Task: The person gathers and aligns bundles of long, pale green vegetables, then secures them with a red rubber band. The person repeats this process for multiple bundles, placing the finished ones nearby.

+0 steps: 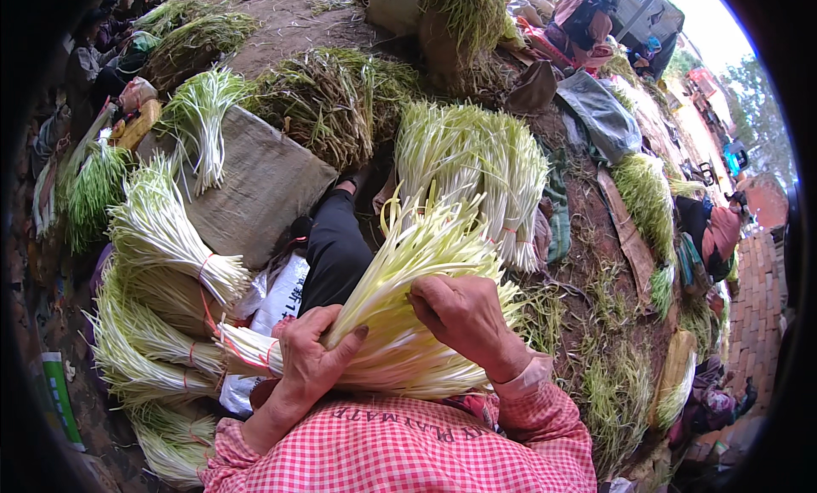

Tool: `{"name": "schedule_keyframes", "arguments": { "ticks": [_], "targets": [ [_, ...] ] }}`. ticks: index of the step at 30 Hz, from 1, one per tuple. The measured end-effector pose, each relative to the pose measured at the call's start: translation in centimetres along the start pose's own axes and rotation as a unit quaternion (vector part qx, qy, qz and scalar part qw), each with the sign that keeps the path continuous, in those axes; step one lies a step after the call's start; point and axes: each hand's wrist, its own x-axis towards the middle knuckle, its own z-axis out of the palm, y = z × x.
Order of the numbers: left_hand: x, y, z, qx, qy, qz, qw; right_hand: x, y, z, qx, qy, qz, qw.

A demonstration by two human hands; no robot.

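Observation:
A large bundle of blanched garlic chives (396, 340) lies across my lap, its yellow-green leaves fanned up and to the right. My left hand (313, 349) grips it near the white stem end, thumb on top. Red ties (265, 359) circle the stems left of that hand. Over the leaves, my right hand (456, 314) is curled with thumb and fingers together; whether a leaf is pinched inside is hidden. Tied chive bundles (172, 237) are piled to my left. Ahead stands a group of upright pale bundles (469, 167).
A grey-brown sheet (255, 180) lies ahead left, with a loose chive bunch (207, 129) on it. Beyond it sits a heap of untrimmed chives (319, 103). Leaf scraps (613, 391) litter the soil at right. Another person (718, 234) is at the far right.

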Motion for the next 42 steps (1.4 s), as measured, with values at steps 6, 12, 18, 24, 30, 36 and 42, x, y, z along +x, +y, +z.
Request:
{"name": "schedule_keyframes", "arguments": {
  "ticks": [6, 12, 18, 24, 30, 36, 42],
  "targets": [
    [0.0, 0.1, 0.1, -0.003, 0.004, 0.005, 1.000, -0.5, -0.3, 0.0, 0.039, 0.097, 0.027, 0.994],
    [-0.1, 0.3, -0.1, 0.017, 0.005, 0.016, 1.000, -1.1, 0.1, -2.6, -0.009, 0.165, 0.091, 0.982],
    [-0.2, 0.3, 0.0, 0.045, -0.001, 0.020, 0.999, -0.9, -1.1, 0.7, -0.041, 0.029, -0.023, 0.998],
    [-0.4, 0.6, -0.2, 0.076, -0.011, 0.027, 0.997, -1.8, -1.6, 1.1, -0.017, 0.068, 0.003, 0.998],
    [-0.2, 0.9, 0.2, 0.104, -0.034, 0.065, 0.992, -4.2, -1.5, 0.8, -0.041, 0.104, 0.036, 0.993],
    [-0.6, -0.6, 0.0, 0.076, -0.017, 0.013, 0.997, -7.5, 4.3, -1.8, -0.138, 0.221, 0.168, 0.951],
    [0.8, -0.6, -0.9, -0.060, -0.089, -0.065, 0.992, -19.9, 12.2, -9.0, -0.401, 0.116, 0.414, 0.809]
  ]
}}
